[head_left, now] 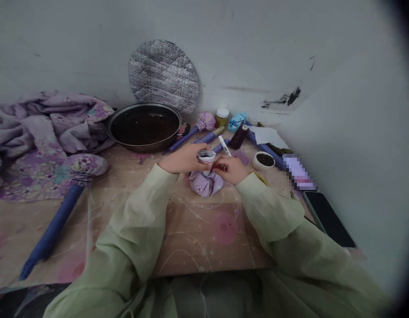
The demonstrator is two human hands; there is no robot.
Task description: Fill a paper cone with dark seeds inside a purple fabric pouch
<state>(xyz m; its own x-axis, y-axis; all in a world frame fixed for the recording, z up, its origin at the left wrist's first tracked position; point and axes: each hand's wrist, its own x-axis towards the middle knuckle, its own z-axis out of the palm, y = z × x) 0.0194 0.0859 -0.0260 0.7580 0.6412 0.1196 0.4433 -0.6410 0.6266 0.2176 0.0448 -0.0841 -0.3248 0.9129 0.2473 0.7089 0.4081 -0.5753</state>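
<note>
Near the middle of the table, my left hand [186,159] is wrapped round a small white cup-like piece [207,156] with a grey inside. Its lower end goes into a gathered purple floral cloth bundle [206,183] resting on the table. My right hand [230,168] is closed at the right side of the white piece, just above the bundle, fingertips pinched together. Whatever is between those fingertips is too small to make out. Just behind my hands lies a white marker-like stick [224,145].
A dark pan [145,126] stands at the back left, beside crumpled purple cloth [42,132]. A blue-wrapped stick [55,225] lies at left. Behind my hands are a dark thread spool [239,137] and jar [221,118]. At right are a bowl [263,160] and phone [330,218].
</note>
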